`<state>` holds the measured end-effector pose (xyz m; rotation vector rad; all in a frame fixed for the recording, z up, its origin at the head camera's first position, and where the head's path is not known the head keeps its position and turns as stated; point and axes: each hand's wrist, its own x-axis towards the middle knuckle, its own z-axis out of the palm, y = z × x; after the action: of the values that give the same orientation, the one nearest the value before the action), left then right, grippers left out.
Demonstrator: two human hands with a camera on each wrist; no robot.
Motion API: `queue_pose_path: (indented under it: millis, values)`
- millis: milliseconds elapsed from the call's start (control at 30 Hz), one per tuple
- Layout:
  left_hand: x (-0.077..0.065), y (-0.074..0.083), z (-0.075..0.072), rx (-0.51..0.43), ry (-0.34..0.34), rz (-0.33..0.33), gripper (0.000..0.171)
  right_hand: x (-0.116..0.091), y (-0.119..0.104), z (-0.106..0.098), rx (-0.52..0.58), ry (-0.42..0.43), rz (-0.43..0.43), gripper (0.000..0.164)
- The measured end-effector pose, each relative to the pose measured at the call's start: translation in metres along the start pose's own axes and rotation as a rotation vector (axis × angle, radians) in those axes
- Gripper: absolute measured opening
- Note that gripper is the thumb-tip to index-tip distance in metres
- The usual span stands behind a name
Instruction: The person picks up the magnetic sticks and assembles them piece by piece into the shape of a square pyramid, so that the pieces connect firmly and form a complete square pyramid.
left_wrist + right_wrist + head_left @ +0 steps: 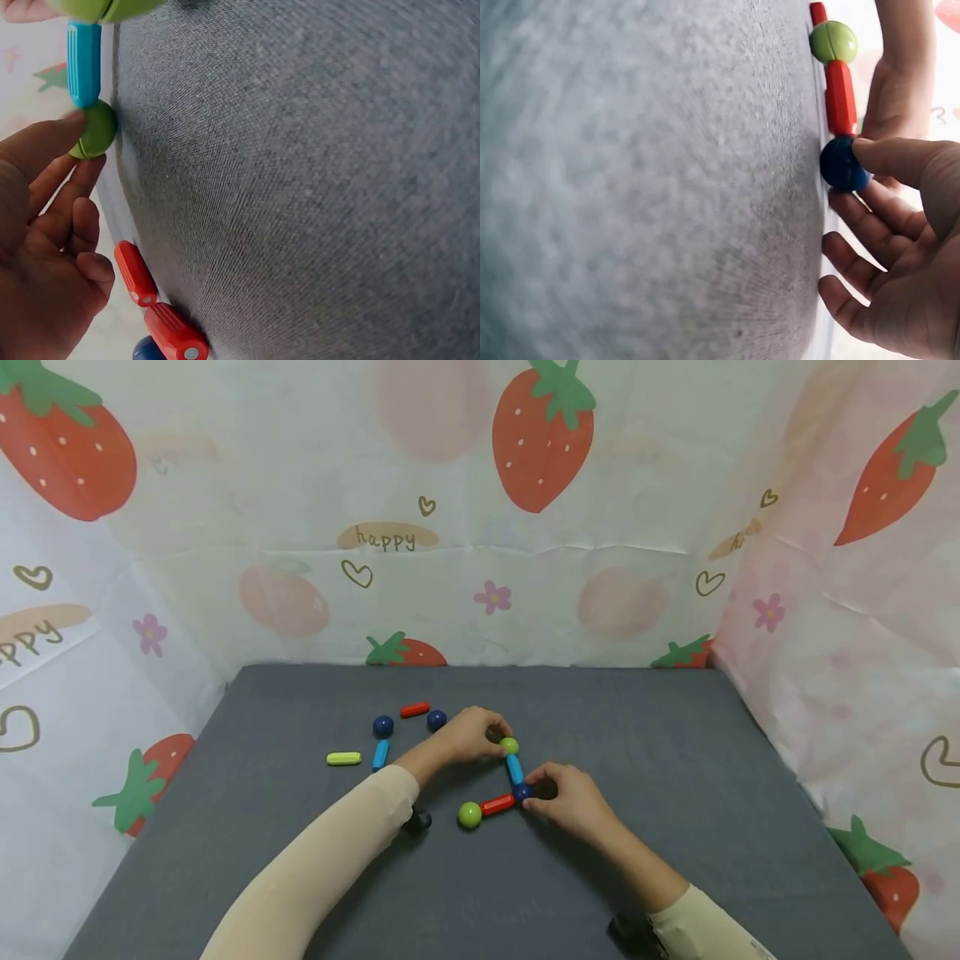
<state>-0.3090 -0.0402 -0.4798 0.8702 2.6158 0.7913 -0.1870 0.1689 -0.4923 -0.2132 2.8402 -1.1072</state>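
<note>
My left hand point(467, 735) pinches a small green ball point(97, 131) between thumb and fingers. From that ball a light blue rod point(514, 769) runs down to a dark blue ball point(843, 163), which my right hand point(572, 800) grips with thumb and fingertips. A red rod point(497, 805) joins the dark blue ball to another green ball point(469, 815) on the near side. Together these pieces make a bent chain over the grey cloth. The right wrist view shows the red rod beyond the dark blue ball, end to end with it.
Left of my left hand lie a loose red rod point(415, 710), two dark blue balls point(383, 727), a light blue rod point(381, 755) and a yellow-green rod point(343, 759). Grey cloth point(675, 735) covers the table. Strawberry-print sheets point(450, 602) stand at the back and both sides.
</note>
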Motion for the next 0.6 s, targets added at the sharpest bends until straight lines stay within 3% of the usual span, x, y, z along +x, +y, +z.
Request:
queue_pose_path:
  millis: [367,600]
  values:
    - [-0.002,0.002,0.001,-0.029,-0.015,0.034,0.030,-0.002,-0.008,0.003,0.015,-0.014,-0.014,0.023]
    - [-0.005,0.004,0.004,-0.024,-0.002,0.005,0.029,0.011,-0.006,-0.016,0.055,-0.150,-0.032,0.020]
